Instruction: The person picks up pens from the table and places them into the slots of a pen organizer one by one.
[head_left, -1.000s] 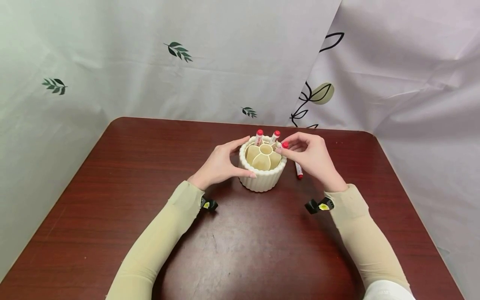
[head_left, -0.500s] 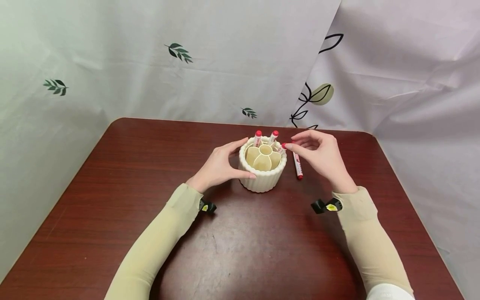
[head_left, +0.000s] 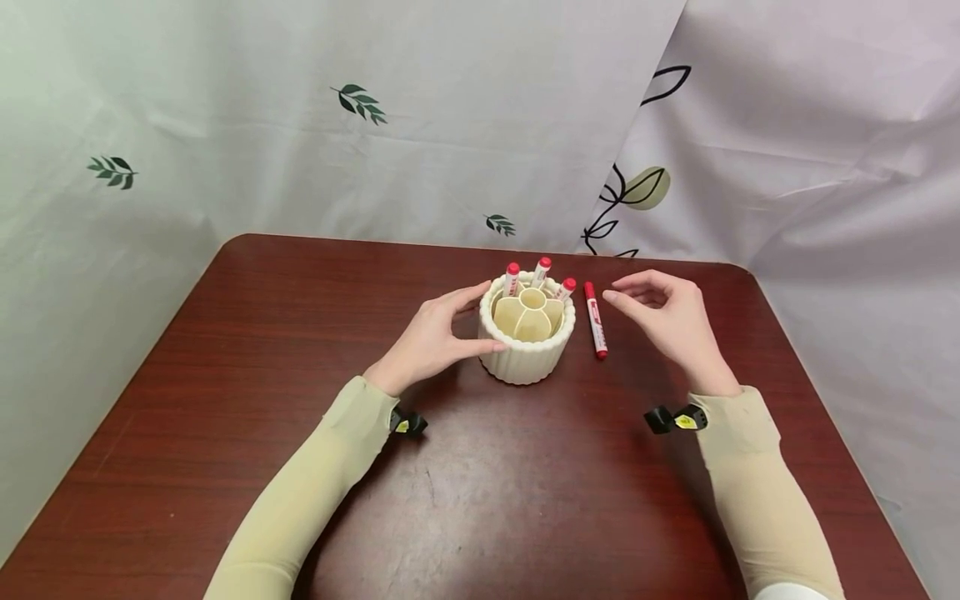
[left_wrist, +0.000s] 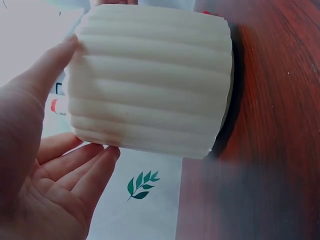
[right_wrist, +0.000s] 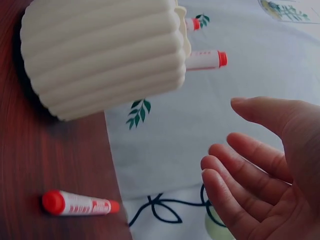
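Note:
A cream fluted pen holder (head_left: pixel 522 360) with petal-shaped compartments stands upright on the table. Three red-capped markers lean in its back and right compartments, among them the right-hand marker (head_left: pixel 566 289). My left hand (head_left: pixel 431 337) holds the holder from the left, thumb at the front and fingers at the back; in the left wrist view the fingertips (left_wrist: pixel 111 152) touch its ribbed wall. My right hand (head_left: pixel 663 317) hovers right of the holder with nothing in it, thumb and fingers apart. Between them a loose red-and-white marker (head_left: pixel 596 321) lies on the table, also seen in the right wrist view.
The dark reddish-brown wooden table (head_left: pixel 450 517) has rounded far corners. Behind it hangs a pale curtain (head_left: pixel 465 125) with leaf prints. A small black camera (head_left: pixel 675 419) is strapped to the right wrist, and another camera (head_left: pixel 408 422) to the left.
My right hand has let go of a marker in the holder's right compartment and moved away to the right, uncovering the loose marker. My left hand has stayed at the holder.

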